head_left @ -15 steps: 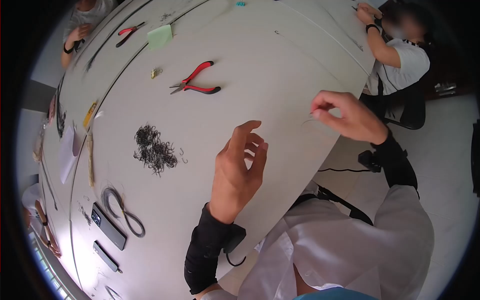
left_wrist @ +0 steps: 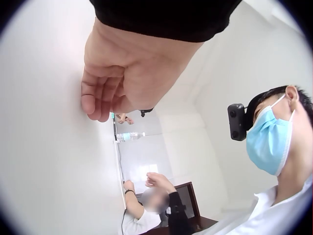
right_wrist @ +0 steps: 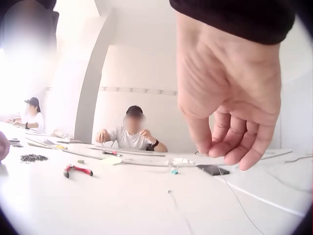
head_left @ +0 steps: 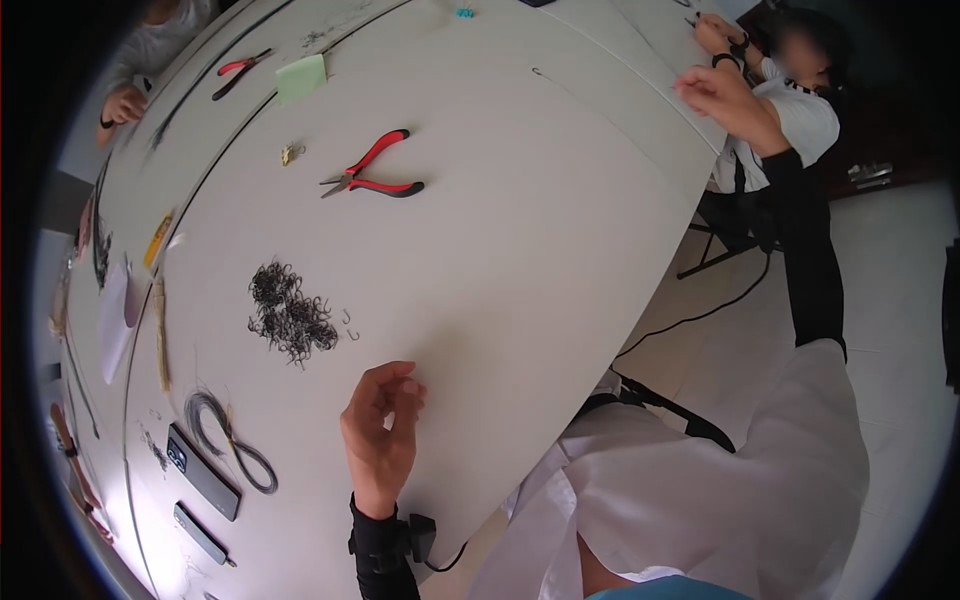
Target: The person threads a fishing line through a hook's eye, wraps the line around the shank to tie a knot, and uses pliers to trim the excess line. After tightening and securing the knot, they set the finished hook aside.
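Observation:
My right hand (head_left: 728,108) is stretched out over the table's right edge. Thumb and forefinger pinch a thin line (right_wrist: 239,200), which trails down in the right wrist view. My left hand (head_left: 382,435) hovers low over the table near the pile of small black hooks (head_left: 290,315), its fingers loosely curled; nothing shows in it in the left wrist view either. Red-handled pliers (head_left: 375,178) lie spread beyond the pile, with a small gold-coloured piece (head_left: 290,155) beside them. Another hook with a line (head_left: 538,72) lies farther up the table.
Two phones (head_left: 205,475) and a coiled dark line bundle (head_left: 255,462) lie at the lower left. A green paper (head_left: 302,78), more pliers (head_left: 240,72) and a yellow cutter (head_left: 157,240) are farther off. A person in white (head_left: 808,115) sits just beyond my right hand.
My right hand has moved up and outward, away from my body. My left hand has drawn back toward the lower left, with its thumb and fingers closer together. The view has shifted slightly.

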Available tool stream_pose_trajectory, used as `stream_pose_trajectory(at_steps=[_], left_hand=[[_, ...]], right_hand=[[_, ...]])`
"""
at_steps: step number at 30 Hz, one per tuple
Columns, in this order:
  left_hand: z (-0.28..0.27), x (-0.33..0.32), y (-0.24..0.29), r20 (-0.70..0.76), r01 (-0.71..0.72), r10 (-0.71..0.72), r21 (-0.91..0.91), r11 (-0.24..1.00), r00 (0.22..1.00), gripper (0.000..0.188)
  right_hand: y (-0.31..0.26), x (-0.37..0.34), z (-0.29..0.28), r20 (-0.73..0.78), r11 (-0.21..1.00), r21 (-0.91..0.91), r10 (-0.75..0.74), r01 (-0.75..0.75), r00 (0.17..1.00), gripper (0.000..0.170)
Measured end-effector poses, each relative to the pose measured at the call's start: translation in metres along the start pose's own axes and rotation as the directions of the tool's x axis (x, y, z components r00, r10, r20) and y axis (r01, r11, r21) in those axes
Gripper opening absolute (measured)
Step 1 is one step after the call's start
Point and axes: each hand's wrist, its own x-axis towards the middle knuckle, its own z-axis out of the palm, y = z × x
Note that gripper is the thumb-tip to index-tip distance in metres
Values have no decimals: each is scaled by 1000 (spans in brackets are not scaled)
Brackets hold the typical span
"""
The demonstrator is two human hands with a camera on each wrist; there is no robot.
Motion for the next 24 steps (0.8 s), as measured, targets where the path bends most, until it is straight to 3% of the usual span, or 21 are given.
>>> stream_pose_trajectory(at_steps=[2, 4, 7, 13, 19, 20, 23, 24], left_hand=[[-3, -8, -3, -36, -14, 14, -6, 1000, 999, 20], [-7, -14, -7, -70, -12, 9, -39, 999, 997, 18], [-17, -27, -17, -122, 15, -34, -148, 989, 992, 17], [-28, -31, -23, -110, 24, -60, -305, 952, 992, 18], [-27, -29, -25, -75, 17, -43, -316, 948, 996, 18], [-27, -29, -27, -84, 22, -52, -320, 947, 995, 18], [-31, -33, -25, -82, 20, -49, -324, 946, 995, 17], [-36, -36, -25, -80, 13, -40, -320, 947, 996, 17]], right_hand=[[-12, 55, 46, 75, 1000, -26, -9, 11, 997, 22], [-8, 100, 83, -26, 993, -79, -87, 85, 996, 25], [-21, 135, 108, -123, 990, -123, -80, 65, 989, 23], [-23, 155, 124, -199, 961, -276, -60, 3, 978, 22], [-8, 157, 119, -195, 964, -250, -141, 90, 971, 27], [-10, 158, 112, -159, 960, -256, -161, 117, 974, 29], [-66, 139, 114, 79, 996, 74, -62, 57, 995, 32], [-94, 129, 121, 158, 989, 117, -111, 93, 981, 32]])
